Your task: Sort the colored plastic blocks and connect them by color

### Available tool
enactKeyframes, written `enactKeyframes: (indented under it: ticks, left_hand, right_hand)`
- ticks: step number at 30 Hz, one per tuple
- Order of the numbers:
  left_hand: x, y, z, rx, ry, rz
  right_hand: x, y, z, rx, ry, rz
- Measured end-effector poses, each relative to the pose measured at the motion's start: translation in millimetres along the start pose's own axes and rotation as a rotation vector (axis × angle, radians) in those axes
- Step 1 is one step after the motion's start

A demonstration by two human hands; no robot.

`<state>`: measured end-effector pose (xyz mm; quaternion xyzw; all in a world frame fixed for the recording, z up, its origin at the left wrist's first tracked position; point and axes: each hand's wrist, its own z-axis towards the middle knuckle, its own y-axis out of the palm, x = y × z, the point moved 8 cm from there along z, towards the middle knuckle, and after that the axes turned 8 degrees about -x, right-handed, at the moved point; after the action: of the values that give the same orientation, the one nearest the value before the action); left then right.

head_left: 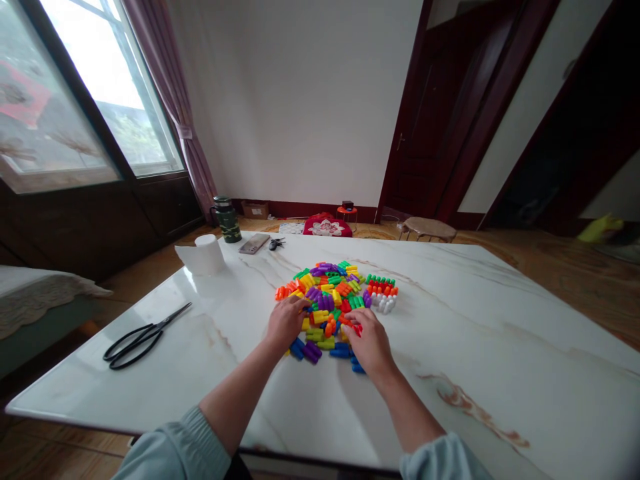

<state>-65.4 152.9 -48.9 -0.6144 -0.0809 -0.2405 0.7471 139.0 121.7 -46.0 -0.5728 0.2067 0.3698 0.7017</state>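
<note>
Pale sleeves (175, 443) lie nearest, leading to a left hand (287, 323) at the left of the heap of coloured pieces (325, 302) on the counter (450, 320), its grip too hidden to tell, and a right hand (369, 341) whose grip seems pinched on a red piece (357, 329). Fingers raking the crowded heap could shove loose pieces into the neat rows (383, 288) just beside it, disordering them.

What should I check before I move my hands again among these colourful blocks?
1. Scissors away from both hands: ok, lying off to the left.
2. Paper roll clear of the block pile: ok.
3. Blocks in the pile spread apart: not ok, heaped with colours mixed.
4. Right hand at a red block: ok.
5. Left hand gripping a block: cannot tell, fingertips obscured.
</note>
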Motion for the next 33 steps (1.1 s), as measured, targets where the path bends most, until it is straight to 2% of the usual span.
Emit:
enactKeyframes:
  ticks: [3,6,9,11,17,25,33]
  left_hand:
    - [0.6,-12.4,-0.2,0.092,-0.028,-0.124]
    - [-1.9,-17.6,1.1,0.138,-0.070,-0.364]
    - [-4.9,-5.7,1.4,0.060,-0.166,-0.633]
    - [-3.3,3.6,0.0,0.001,-0.202,-0.718]
    - [-1.6,12.7,-3.5,-0.033,-0.226,-0.721]
    - [3.1,12.1,-5.7,-0.068,-0.237,-0.704]
    - [-2.5,21.2,-6.5,-0.101,-0.328,-0.810]
  right_hand:
    - [1.7,-12.1,-1.0,-0.046,0.035,-0.087]
    - [10.7,-25.1,-5.8,-0.158,0.121,-0.188]
    - [22.9,-33.0,-12.6,-0.276,0.195,-0.249]
    - [28.5,-34.4,-15.6,-0.324,0.209,-0.297]
    - [28.9,-19.5,-21.0,-0.436,0.179,-0.370]
    - [15.1,-3.0,-26.2,-0.495,0.128,-0.368]
    - [4.5,2.9,-27.5,-0.524,0.120,-0.315]
